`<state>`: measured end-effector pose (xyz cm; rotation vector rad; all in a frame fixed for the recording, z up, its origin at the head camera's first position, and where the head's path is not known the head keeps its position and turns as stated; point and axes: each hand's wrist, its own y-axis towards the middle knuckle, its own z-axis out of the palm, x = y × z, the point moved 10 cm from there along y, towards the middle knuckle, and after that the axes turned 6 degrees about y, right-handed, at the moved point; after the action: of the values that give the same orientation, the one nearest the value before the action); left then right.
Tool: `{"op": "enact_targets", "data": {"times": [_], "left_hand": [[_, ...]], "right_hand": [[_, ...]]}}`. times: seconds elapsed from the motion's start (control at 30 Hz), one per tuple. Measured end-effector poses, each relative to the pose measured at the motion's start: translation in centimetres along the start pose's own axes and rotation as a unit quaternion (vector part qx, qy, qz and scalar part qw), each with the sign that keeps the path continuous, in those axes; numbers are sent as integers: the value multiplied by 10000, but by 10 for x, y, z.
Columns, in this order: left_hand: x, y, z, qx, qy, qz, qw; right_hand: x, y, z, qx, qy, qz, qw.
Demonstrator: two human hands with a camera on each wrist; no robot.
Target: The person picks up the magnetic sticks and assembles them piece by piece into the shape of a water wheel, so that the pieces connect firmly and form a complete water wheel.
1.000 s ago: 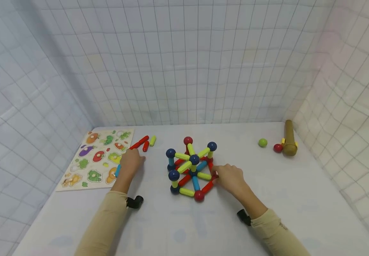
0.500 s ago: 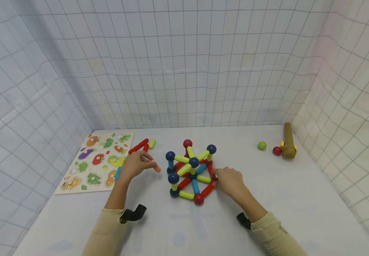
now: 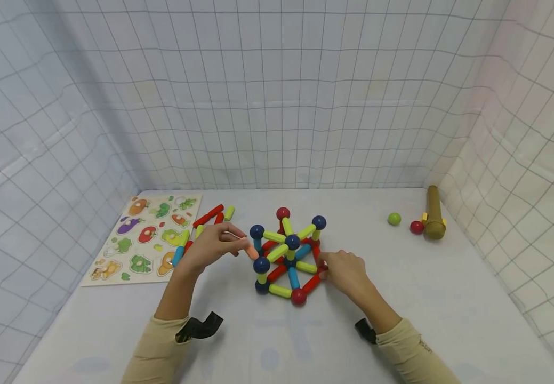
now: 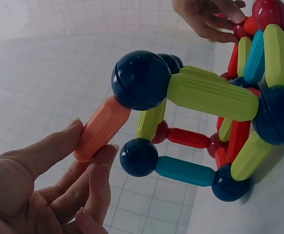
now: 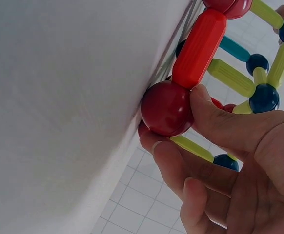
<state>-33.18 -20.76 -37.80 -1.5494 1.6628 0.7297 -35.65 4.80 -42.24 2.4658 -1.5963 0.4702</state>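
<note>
A structure of magnetic balls and rods [image 3: 290,271] stands mid-table, with red, blue and yellow-green rods between navy and red balls. My left hand [image 3: 213,246] pinches an orange magnetic rod [image 4: 103,129] between thumb and fingers. The rod's far end is right at a raised navy ball [image 4: 141,80] on the structure's left side. On the opposite side, my right hand [image 3: 346,271] holds a red ball [image 5: 166,108] at the base, thumb and fingers around it. A red rod [image 5: 199,48] runs from that ball to another red ball.
Loose red, green and blue rods [image 3: 208,215] lie at the back left, some near the vegetable puzzle board [image 3: 135,240]. At the back right are a green ball [image 3: 394,218], a red ball [image 3: 417,227] and an olive-brown toy tube [image 3: 434,213]. Gridded white walls enclose the table.
My left hand has come away from the loose rods with the orange rod and moved right to the structure's raised navy ball. My right hand has stayed on the red ball.
</note>
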Motion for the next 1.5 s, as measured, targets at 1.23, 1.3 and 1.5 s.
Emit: {"op": "enact_targets", "data": {"times": [1.23,1.3,1.5], "left_hand": [[64,42,49,272,1861,-788,9790],[60,39,50,364,1991,-803,9760],[51,21,60,761,2097,-834,9712]], "right_hand": [[54,-25,22,22,-123,-884,9960],[43,-21,17,90,-108,-677,9976],[11,-9,3,112,-158,-135,9997]]}}
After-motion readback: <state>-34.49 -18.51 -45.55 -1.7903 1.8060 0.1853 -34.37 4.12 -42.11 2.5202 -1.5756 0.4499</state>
